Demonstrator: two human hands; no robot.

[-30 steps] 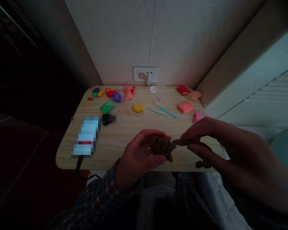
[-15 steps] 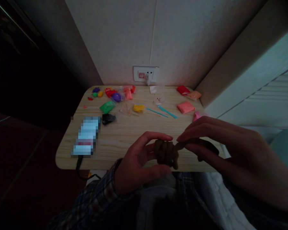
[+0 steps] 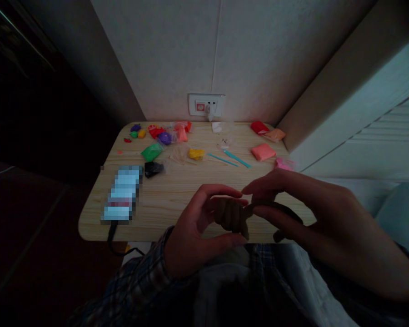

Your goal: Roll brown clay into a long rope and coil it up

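Note:
My left hand (image 3: 194, 236) is closed around a lumpy brown piece of modelling clay (image 3: 229, 214), which looks like a roll coiled round itself. A brown clay strand (image 3: 289, 212) runs from the coil toward the right. My right hand (image 3: 313, 204) pinches that strand between thumb and fingers, close to the coil, and its free end hangs below the hand. Both hands are held above the front edge of the wooden table (image 3: 177, 200). In the dim light the clay's finer detail is hard to make out.
A phone (image 3: 122, 193) with a cable lies at left. Bags of green (image 3: 152, 152), black (image 3: 153, 169), yellow (image 3: 196, 154) and coral clay (image 3: 263, 152) are spread behind the hands. Blue modelling tools (image 3: 236, 158) lie mid-table. A wall socket (image 3: 206, 106) is behind.
My right hand has shifted slightly left, its fingers nearer the coil. The coil has turned and moved a little left, and the strand's free end hangs lower.

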